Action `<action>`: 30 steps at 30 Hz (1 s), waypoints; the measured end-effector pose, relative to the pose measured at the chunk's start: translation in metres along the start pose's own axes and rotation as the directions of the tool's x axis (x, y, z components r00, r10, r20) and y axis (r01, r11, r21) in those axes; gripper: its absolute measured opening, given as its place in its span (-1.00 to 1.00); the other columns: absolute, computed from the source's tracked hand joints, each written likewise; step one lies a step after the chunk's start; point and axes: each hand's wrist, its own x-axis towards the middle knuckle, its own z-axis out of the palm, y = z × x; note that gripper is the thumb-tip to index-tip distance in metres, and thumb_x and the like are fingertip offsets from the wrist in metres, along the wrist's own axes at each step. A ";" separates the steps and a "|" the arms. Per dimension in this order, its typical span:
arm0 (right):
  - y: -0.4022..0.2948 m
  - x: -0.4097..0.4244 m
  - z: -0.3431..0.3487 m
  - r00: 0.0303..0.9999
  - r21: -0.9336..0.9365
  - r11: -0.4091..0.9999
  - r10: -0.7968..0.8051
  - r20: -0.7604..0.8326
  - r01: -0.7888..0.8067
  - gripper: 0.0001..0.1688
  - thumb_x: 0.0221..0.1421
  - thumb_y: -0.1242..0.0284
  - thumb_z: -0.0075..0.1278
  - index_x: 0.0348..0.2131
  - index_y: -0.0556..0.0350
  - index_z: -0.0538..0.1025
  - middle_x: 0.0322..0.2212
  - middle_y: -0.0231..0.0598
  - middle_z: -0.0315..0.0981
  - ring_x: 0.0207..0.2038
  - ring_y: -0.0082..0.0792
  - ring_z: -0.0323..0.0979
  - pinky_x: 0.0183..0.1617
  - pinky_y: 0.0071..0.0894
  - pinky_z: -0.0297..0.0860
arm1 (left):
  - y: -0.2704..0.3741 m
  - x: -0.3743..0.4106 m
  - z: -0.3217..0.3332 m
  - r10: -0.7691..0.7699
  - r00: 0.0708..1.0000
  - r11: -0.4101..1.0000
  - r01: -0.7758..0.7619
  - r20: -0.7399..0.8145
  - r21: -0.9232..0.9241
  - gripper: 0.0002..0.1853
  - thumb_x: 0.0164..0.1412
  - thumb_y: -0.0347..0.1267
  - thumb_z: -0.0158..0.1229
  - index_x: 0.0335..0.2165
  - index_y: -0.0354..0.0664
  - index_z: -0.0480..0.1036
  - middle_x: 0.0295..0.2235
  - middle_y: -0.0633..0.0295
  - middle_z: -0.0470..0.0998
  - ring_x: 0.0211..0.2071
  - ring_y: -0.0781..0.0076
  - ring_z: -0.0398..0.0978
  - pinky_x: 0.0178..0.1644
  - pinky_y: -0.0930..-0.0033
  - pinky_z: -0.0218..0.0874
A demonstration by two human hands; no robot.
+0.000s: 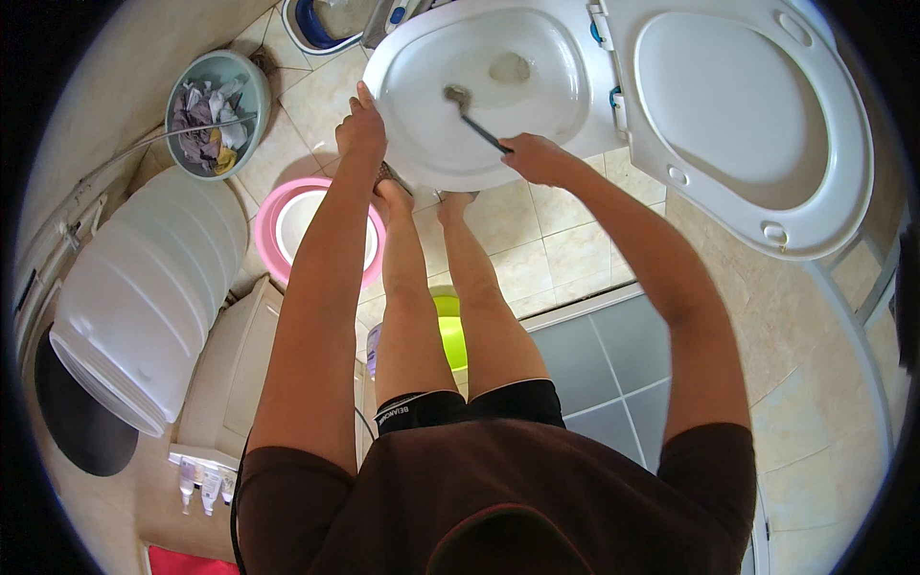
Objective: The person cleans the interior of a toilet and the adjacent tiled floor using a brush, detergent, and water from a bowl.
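My right hand [537, 158] is closed around the dark handle of a toilet brush [485, 133]. Its small brownish scrubbing head [457, 95] is against the inner wall of the white toilet bowl [424, 118]. Greyish-brown water [510, 67] shows in the bottom of the bowl. At the bowl's front edge, my left hand [361, 129] touches the outer rim with its fingers curled and one digit pointing forward. Whether it grips the rim is hidden. The toilet seat and lid [733, 115] are raised to the right.
A grey-green bucket of cloths [215, 126] and a pink-rimmed basin [269, 215] stand left of the toilet. A large ribbed translucent container [136, 287] lies beside a cabinet [233, 366]. A lime-green container [451, 334] is behind my legs. A blue-and-white basin [313, 29] stands beyond my left hand.
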 end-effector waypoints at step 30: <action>-0.012 -0.011 -0.047 0.909 -0.724 0.594 0.401 -0.113 -0.351 -0.78 -0.01 0.48 -0.15 -0.38 0.10 0.53 -0.44 -0.21 0.52 -0.34 -0.25 0.51 -0.31 -0.34 0.41 | -0.013 0.000 -0.003 0.063 0.998 0.991 -0.064 -0.013 -0.117 -0.28 0.16 -0.39 -0.16 0.20 -0.15 -0.31 0.13 0.00 0.12 -0.11 0.17 0.42 -0.11 0.21 0.24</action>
